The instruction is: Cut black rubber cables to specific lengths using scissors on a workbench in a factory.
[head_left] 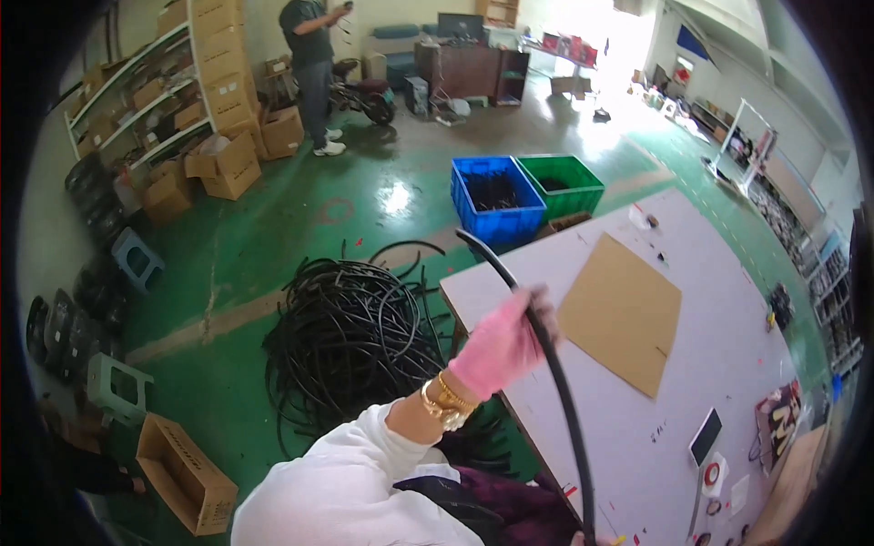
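Note:
My left hand [505, 341], in a pink glove with a gold watch and bracelet at the wrist, is closed around a long black rubber tube [566, 400]. The tube curves from its free upper end, over the table edge, down to the bottom of the view. At the lower edge a sliver of my right hand [577, 540] shows against the tube, its fingers seemingly pinching it; most of that hand is cut off. Left of the table, a big tangled heap of similar black tubes [350, 332] lies on the green floor.
The pale table [619, 437] carries a brown cardboard sheet [628, 314], a phone [705, 437] and a red tape roll [712, 473]. Beyond it stand a blue crate [499, 223] and a green crate [578, 202]. Cartons and stools line the left; a person [314, 73] stands farther back.

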{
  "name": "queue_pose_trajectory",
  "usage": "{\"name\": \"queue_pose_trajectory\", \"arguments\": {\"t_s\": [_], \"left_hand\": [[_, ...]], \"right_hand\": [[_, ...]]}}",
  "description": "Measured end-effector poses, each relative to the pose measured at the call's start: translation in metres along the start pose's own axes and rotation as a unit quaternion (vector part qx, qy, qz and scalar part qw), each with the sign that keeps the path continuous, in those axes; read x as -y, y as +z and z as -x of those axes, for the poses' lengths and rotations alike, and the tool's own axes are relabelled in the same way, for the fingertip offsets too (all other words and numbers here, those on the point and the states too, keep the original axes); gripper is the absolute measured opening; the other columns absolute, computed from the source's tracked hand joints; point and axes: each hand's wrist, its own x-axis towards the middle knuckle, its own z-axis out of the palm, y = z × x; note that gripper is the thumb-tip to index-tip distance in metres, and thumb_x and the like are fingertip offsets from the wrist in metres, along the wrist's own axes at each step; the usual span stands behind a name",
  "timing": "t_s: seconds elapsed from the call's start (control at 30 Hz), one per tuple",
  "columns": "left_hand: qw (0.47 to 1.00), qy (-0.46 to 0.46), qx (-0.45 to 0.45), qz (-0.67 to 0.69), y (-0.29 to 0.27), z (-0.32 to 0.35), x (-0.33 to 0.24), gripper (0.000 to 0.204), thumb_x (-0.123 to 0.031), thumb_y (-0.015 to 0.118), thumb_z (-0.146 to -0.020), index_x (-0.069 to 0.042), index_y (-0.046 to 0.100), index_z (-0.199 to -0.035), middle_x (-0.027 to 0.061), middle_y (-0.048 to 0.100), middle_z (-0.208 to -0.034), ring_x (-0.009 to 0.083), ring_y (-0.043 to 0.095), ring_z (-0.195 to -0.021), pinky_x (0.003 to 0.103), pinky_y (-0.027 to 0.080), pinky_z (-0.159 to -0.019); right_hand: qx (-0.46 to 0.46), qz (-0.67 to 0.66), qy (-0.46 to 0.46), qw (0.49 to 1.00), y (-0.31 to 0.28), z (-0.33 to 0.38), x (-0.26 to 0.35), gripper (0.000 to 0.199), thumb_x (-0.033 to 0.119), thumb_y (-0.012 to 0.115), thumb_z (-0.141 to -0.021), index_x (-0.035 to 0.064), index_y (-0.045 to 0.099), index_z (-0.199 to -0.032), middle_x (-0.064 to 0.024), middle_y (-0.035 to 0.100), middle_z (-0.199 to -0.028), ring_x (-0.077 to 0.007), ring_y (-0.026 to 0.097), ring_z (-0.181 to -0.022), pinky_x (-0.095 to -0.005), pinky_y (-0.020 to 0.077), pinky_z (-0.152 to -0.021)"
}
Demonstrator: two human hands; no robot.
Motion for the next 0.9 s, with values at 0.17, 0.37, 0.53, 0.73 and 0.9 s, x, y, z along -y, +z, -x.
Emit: {"name": "queue_pose_trajectory", "arguments": {"t_s": [0.17, 0.37, 0.53, 0.73, 0.9], "left_hand": [[0.993, -0.045, 0.001, 0.106, -0.031, -0.004, -0.037, 0.025, -0.03, 0.049, -0.101, -0.01, 0.053, -0.087, -0.0069, 0.036, -0.068, 0.0043, 0.029, -0.047, 0.02, 0.028, -0.045], [0.981, -0.066, 0.138, 0.121, -0.08, -0.019, -0.044, 0.05, -0.048, 0.045, -0.099, -0.017, 0.033, -0.062, -0.0081, 0.017, -0.055, 0.0042, 0.014, -0.039, 0.022, 0.011, -0.036], [0.997, -0.03, 0.03, 0.069, -0.111, -0.021, -0.008, 0.054, -0.048, 0.047, -0.099, -0.019, 0.024, -0.06, -0.0083, 0.013, -0.053, 0.0053, 0.014, -0.038, 0.023, 0.011, -0.036], [0.963, 0.086, -0.159, -0.199, -0.131, -0.039, -0.022, 0.019, -0.021, 0.055, -0.095, -0.006, 0.048, -0.104, -0.0039, 0.038, -0.068, 0.0095, 0.04, -0.052, 0.025, 0.038, -0.051], [0.508, 0.396, -0.292, -0.707, -0.141, -0.056, -0.044, 0.073, -0.009, 0.072, -0.078, 0.002, 0.031, -0.137, 0.0123, 0.057, -0.112, 0.025, 0.052, -0.115, 0.036, 0.037, -0.105]], "right_hand": [[0.165, 0.276, 0.032, 0.946, -0.021, -0.019, 0.007, 0.031, 0.036, 0.054, -0.095, 0.0087, 0.056, -0.081, -0.0021, 0.052, -0.067, -0.013, 0.047, -0.05, -0.0261, 0.0365, -0.041], [0.181, 0.708, -0.323, 0.601, 0.001, -0.041, 0.006, 0.025, 0.027, 0.068, -0.088, 0.0047, 0.059, -0.085, -0.0052, 0.054, -0.067, -0.015, 0.05, -0.052, -0.0315, 0.0425, -0.049], [0.308, 0.763, -0.154, 0.547, 0.091, -0.037, -0.029, 0.018, 0.017, 0.068, -0.087, 0.0018, 0.06, -0.093, -0.005, 0.055, -0.069, -0.0119, 0.053, -0.063, -0.0308, 0.0458, -0.054], [0.351, 0.685, -0.276, 0.576, 0.113, -0.083, -0.098, 0.032, 0.015, 0.077, -0.082, 0.0013, 0.049, -0.091, -0.0039, 0.048, -0.063, -0.0106, 0.044, -0.056, -0.0298, 0.0403, -0.051], [0.338, 0.708, -0.173, 0.596, 0.135, -0.11, -0.107, 0.029, 0.015, 0.073, -0.085, 0.0011, 0.048, -0.09, -0.006, 0.047, -0.063, -0.0121, 0.043, -0.056, -0.0289, 0.039, -0.051]]}}
